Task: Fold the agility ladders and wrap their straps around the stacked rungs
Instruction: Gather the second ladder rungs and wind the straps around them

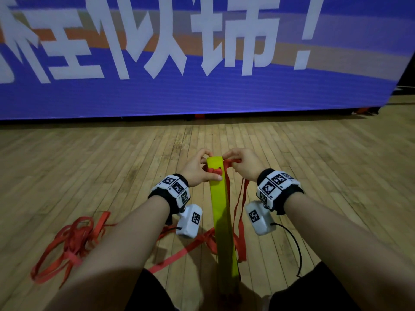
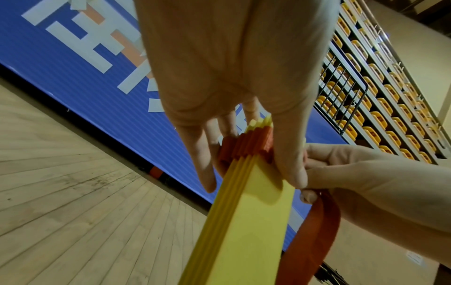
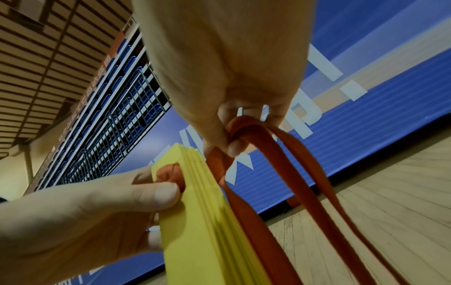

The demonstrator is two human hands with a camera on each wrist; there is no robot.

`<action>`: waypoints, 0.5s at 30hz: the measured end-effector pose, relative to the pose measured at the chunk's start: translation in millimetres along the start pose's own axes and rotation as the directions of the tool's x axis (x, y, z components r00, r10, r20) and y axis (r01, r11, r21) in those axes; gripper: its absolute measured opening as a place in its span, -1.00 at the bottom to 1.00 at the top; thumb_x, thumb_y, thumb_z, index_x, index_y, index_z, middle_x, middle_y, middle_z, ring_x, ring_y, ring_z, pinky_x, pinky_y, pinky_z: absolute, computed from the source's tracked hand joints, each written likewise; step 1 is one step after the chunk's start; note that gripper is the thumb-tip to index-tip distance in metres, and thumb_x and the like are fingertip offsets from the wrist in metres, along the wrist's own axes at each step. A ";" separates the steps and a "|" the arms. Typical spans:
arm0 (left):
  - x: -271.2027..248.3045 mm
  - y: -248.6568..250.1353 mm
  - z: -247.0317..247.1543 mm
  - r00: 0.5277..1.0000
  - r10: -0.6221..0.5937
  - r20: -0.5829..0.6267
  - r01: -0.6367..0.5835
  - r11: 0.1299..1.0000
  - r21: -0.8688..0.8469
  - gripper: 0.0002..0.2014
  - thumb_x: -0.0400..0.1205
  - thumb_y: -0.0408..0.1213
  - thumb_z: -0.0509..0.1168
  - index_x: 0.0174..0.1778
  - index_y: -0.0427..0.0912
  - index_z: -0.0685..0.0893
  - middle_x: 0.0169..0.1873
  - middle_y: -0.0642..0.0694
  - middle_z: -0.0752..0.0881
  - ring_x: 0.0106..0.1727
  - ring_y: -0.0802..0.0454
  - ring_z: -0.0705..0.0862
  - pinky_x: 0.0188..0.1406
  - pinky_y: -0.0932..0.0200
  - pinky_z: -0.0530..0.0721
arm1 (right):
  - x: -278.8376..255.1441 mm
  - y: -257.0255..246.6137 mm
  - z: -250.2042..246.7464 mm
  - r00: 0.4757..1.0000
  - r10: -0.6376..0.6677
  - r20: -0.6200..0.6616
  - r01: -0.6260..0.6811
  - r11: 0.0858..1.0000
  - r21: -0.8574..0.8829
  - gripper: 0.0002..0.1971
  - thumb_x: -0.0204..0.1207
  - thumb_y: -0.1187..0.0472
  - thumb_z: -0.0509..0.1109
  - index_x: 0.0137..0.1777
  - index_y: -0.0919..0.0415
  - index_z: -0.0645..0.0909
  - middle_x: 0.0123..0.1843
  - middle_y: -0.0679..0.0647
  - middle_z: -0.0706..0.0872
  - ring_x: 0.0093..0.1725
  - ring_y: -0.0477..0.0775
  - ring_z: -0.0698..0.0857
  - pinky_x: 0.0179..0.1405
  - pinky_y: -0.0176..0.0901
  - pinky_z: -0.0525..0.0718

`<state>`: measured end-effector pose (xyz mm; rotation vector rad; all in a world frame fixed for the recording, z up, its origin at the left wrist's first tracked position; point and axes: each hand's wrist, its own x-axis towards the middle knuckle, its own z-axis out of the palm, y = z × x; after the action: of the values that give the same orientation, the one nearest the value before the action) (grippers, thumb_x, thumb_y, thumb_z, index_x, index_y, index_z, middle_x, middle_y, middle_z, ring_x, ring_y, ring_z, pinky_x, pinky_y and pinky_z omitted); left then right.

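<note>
At rung stack (image 1: 221, 212) top: left hand (image 1: 197, 168) grips, right hand (image 1: 243, 164) pinches strap (image 1: 239, 206).

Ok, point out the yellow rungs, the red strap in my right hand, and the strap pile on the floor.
yellow rungs (image 1: 221, 212): head view, flat top face.
red strap (image 3: 275, 160): right wrist view, band below the fingers.
strap pile (image 1: 74, 241): head view, tangled middle.

The stacked rungs (image 1: 221, 212) are bright yellow, with red strap (image 1: 238, 212) threaded at their end and hanging beside the right grip. Loose red webbing (image 1: 71, 241) lies below the left grip on a pale tan plank floor (image 1: 89, 158). Beyond both grips, the banner (image 1: 202, 93) is blue with white characters and orange bands. Wrist bands (image 1: 173, 187) carry black-and-white square markers.
</note>
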<state>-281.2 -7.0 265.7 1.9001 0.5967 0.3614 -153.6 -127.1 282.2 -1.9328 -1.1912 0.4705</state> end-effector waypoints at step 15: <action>-0.3 -0.6 2.8 0.998 -0.036 -0.041 0.035 0.999 -0.013 -0.38 0.30 -0.40 0.63 0.14 -0.06 0.42 0.15 -0.20 0.64 0.12 -0.18 0.70 -0.08 -0.19 0.78 | -0.4 -2.5 -1.1 0.997 0.072 0.017 -0.074 0.985 0.156 -0.77 0.55 0.47 0.33 0.14 0.25 0.58 -0.04 0.10 0.72 -0.24 -0.16 0.63 -0.40 -0.46 0.57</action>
<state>-280.1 -9.1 264.1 1.8714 0.6537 0.3816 -154.6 -127.3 284.8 -1.8454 -1.0605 0.5974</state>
